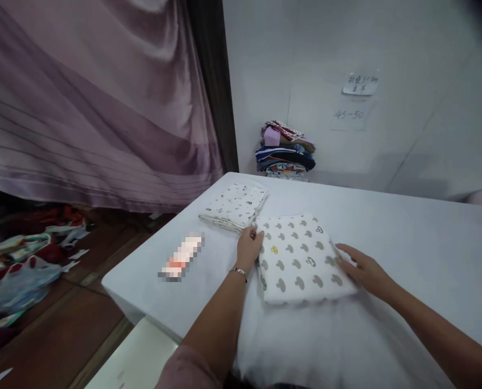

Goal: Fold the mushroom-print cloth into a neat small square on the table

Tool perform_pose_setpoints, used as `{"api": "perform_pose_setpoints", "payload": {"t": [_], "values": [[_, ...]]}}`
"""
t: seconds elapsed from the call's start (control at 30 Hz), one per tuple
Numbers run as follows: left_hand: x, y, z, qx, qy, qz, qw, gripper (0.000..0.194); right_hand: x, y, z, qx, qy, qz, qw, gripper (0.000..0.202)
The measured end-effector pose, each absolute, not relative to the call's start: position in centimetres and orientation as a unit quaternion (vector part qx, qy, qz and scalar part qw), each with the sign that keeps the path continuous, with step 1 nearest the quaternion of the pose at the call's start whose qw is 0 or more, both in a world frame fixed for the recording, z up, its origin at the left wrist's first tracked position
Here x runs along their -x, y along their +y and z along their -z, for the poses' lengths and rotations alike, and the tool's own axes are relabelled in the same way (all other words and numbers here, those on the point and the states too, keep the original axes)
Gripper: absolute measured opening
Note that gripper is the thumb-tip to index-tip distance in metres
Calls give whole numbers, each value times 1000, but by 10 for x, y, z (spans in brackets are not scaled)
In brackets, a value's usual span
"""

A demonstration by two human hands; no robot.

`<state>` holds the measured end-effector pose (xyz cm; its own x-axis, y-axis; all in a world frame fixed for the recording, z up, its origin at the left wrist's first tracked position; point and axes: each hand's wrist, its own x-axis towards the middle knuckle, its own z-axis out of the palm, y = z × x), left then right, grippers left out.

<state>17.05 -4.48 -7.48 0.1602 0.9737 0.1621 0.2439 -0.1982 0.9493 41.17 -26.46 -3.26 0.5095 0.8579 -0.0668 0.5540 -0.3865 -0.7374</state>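
Note:
A folded white cloth [298, 259] printed with grey mushrooms, and a few yellow and green ones, lies in front of me near the table's front edge. My left hand [249, 248], with a bracelet on its wrist, grips the cloth's left edge close to the far corner. At the right edge, my right hand [365, 273] has its fingers closed against the side; some fingertips are hidden. Just beyond my left hand lies another folded cloth [235, 205], white with small scattered prints, its layered edges showing.
The white table [407, 248] bears a blurred-out oblong item [182, 259] on its left. Beyond its far edge stands a stack of folded fabrics [285, 151] by the wall. A mauve curtain [103, 108] hangs left. A plastic bag [26, 283] lies on the floor.

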Motion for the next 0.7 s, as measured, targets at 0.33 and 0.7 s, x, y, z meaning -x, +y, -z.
{"api": "perform_pose_setpoints", "payload": {"t": [0.33, 0.7], "values": [[-177, -58, 56, -617, 416, -449, 495, 58, -421, -176, 55, 817, -459, -163, 309, 67], [-183, -95, 39, -493, 167, -264, 812, 52, -357, -186, 9, 718, -452, -295, 440, 62]]}}
